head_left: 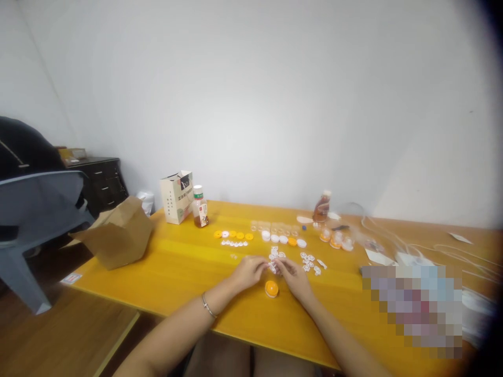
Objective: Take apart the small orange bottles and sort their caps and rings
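I face a plain, pale grey-white wall (251, 104), brightest around its middle and fading into soft shade towards the right, where a tiny dark mark shows. To my left it meets another pale wall (18, 78) at a slanting corner line. The long, glossy yellow-brown wooden table (165, 283) in front of me reaches up to the wall. Off to my left stand a blue-grey plastic chair (43, 193) and a dark drawer cabinet (104, 180) with light handles, above a brown wood-look floor (86, 324).
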A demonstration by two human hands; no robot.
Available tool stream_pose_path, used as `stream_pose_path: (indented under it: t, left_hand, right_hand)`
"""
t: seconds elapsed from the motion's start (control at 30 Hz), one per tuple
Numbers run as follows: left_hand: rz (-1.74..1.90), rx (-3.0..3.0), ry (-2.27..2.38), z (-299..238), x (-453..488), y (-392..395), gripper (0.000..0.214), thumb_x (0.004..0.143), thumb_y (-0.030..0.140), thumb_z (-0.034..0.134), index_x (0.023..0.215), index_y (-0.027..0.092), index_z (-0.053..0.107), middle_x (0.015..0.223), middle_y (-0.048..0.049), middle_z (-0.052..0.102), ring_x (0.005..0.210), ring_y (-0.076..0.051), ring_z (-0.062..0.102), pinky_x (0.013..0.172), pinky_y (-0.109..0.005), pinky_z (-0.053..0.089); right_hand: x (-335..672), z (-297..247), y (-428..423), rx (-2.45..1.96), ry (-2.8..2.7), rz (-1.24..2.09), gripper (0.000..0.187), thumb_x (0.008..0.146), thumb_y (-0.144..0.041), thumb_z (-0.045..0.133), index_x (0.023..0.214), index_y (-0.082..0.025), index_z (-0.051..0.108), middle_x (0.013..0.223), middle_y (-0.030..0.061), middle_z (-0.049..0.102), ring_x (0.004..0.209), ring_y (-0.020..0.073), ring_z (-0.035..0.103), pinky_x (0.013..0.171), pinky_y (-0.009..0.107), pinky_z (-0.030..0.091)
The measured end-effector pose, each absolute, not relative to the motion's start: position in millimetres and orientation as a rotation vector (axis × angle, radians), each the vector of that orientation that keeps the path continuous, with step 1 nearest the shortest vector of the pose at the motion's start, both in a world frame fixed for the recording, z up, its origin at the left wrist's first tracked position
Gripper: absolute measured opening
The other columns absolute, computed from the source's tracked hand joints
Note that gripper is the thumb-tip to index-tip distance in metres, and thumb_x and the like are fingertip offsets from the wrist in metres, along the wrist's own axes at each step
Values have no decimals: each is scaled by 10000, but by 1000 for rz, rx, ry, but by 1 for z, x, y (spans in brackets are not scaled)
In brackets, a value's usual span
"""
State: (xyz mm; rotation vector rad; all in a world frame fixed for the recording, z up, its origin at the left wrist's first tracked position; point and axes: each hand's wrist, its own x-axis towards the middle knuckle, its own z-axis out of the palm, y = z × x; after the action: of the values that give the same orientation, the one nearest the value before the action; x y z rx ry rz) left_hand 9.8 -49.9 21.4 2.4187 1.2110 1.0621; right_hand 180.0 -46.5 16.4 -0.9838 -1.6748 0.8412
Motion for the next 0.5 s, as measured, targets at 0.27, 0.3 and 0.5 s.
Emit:
stream_pose_path:
  t: [0.27,0.3,0.5]
  left_hand:
    - [1089,2381,1233,23,10,-51,211,841,189,417,781,153,616,693,-21,620,610,-106,523,591,-184,386]
    - [1092,2389,1229,23,10,-51,213,841,188,414,777,152,614,685,-19,614,601,-104,515,586,-184,381]
    - [1112,2408,1279,21,12,-51,220,828,210,425,710,150,601,628,-10,580,564,-101,480,558,-187,349]
  right_hand:
    - [180,11,-45,-914,-1717,857,257,730,-430,576,822,-192,605,779,41,658,728,175,613,698,296,503]
    - [180,12,-45,-909,-1714,872,251,734,-429,573,805,-189,599,751,35,650,706,167,607,684,289,501]
    - [178,14,-46,-945,-1712,811,236,749,-418,545,732,-183,548,665,11,586,619,141,559,589,247,467]
